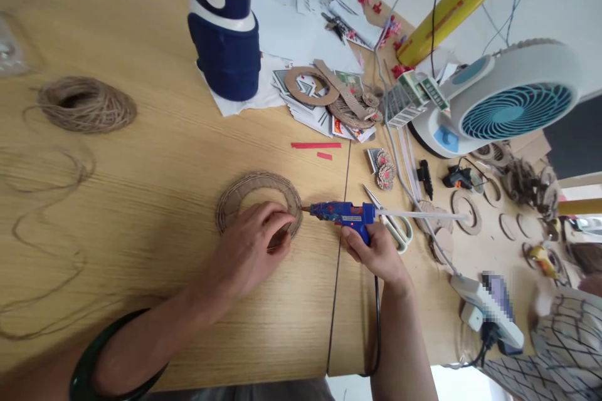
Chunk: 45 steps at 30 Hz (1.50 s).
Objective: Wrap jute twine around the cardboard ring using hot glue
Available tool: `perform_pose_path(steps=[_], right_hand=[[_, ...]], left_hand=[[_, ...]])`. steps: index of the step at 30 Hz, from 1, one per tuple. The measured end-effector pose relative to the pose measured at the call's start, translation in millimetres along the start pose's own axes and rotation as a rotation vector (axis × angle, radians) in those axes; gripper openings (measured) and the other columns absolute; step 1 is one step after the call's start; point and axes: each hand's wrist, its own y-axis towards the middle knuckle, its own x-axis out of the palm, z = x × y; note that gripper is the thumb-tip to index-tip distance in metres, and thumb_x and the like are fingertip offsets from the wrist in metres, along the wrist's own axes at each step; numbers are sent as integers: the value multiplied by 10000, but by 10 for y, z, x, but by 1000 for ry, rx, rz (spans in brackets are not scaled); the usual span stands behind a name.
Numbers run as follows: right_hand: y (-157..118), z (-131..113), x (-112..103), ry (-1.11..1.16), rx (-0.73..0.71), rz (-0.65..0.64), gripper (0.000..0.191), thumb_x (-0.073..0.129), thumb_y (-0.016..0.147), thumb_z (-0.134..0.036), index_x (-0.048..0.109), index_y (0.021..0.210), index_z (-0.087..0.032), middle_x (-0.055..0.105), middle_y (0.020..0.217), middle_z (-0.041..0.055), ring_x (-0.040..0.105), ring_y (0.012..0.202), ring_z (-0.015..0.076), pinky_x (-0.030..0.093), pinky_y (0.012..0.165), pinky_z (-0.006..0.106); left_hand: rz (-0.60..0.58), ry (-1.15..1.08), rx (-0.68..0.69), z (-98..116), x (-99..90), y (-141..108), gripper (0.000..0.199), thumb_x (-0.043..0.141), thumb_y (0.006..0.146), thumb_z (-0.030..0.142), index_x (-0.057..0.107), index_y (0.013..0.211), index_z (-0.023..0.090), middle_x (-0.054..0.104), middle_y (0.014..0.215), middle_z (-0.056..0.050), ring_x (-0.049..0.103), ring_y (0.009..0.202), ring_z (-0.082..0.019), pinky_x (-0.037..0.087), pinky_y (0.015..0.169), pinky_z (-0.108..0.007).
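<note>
A flat cardboard ring (pixel 232 199) with twine around its outer edge lies on the wooden table. My left hand (pixel 256 244) rests over the ring's lower right part, fingers curled and bunched at its rim; what they hold, if anything, is hidden. In my right hand (pixel 376 250) is a blue glue gun (pixel 345 213), its nozzle pointing left and at the ring's right edge. A long clear glue stick (pixel 418 215) sticks out of the gun's back. Loose twine (pixel 47 200) trails across the table on the left, below a twine ball (pixel 87 104).
White-handled scissors (pixel 399 235) lie just beyond the gun. Behind stand a blue and white container (pixel 226 44) and a fan (pixel 512 100). Red strips (pixel 316 145) and cardboard flowers (pixel 385 174) lie between. A power strip (pixel 486 310) and a person's checked sleeve (pixel 569 332) are at right.
</note>
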Motion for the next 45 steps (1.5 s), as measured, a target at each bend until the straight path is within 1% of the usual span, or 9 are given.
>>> perform_pose_path(steps=[10, 15, 20, 23, 26, 32, 38, 43, 45], right_hand=[[-10, -8, -3, -26, -1, -17, 435, 528, 962, -457, 430, 610, -223, 415, 475, -46, 351, 436, 87, 231, 422, 252], [-34, -34, -22, -107, -69, 8, 384, 538, 964, -405, 467, 634, -221, 420, 473, -49, 366, 437, 94, 262, 421, 245], [-86, -96, -64, -223, -166, 2, 348, 557, 948, -335, 446, 635, -229, 425, 475, -54, 383, 447, 100, 286, 432, 240], [-90, -96, -43, -286, -196, 57, 346, 570, 937, -335, 447, 631, -230, 420, 485, -51, 390, 466, 106, 284, 440, 242], [-72, -77, -9, -294, -178, 108, 334, 567, 942, -383, 496, 655, -226, 450, 508, -29, 439, 505, 129, 308, 453, 247], [-95, -99, -40, -310, -164, 68, 309, 575, 935, -410, 546, 688, -227, 447, 512, -16, 475, 557, 168, 363, 508, 274], [-99, -126, -41, -328, -196, 94, 255, 558, 930, -344, 531, 706, -227, 493, 561, -8, 460, 552, 157, 360, 530, 283], [-116, -141, -58, -297, -209, 26, 261, 565, 931, -313, 514, 691, -225, 448, 538, -30, 437, 533, 143, 343, 526, 273], [-113, -128, -48, -302, -206, 35, 264, 563, 932, -312, 511, 689, -223, 453, 540, -29, 433, 530, 139, 337, 519, 269]], left_hand=[[16, -4, 17, 29, -26, -4, 217, 560, 891, 126, 630, 1080, 205, 645, 1087, -54, 625, 978, -227, 551, 867, -423], [8, 5, 32, 29, -12, -16, 204, 633, 874, 210, 588, 1071, 185, 633, 1106, -65, 610, 1014, -247, 547, 902, -444], [20, -1, 10, 29, 24, -21, 200, 631, 850, 165, 552, 1033, 180, 630, 1085, -65, 596, 1018, -246, 533, 916, -440], [30, -3, 19, 26, 28, -20, 199, 626, 848, 165, 550, 1031, 177, 630, 1074, -65, 594, 1019, -243, 529, 923, -437], [25, -22, 9, 25, 20, -17, 197, 615, 851, 176, 555, 1038, 182, 625, 1091, -68, 591, 1035, -241, 525, 937, -436], [22, -63, -17, 33, 15, -12, 195, 594, 834, 170, 566, 1025, 196, 622, 1091, -64, 603, 1039, -236, 528, 934, -419], [37, -69, -6, 28, 30, -1, 191, 588, 826, 155, 573, 1013, 188, 625, 1078, -68, 606, 1031, -237, 529, 938, -428], [42, -71, -5, 23, 34, -4, 195, 584, 830, 151, 568, 1019, 196, 626, 1072, -65, 609, 1016, -235, 538, 919, -439], [52, -72, 0, 24, 37, -5, 193, 583, 829, 144, 567, 1015, 193, 629, 1074, -69, 611, 1014, -236, 543, 915, -441]])
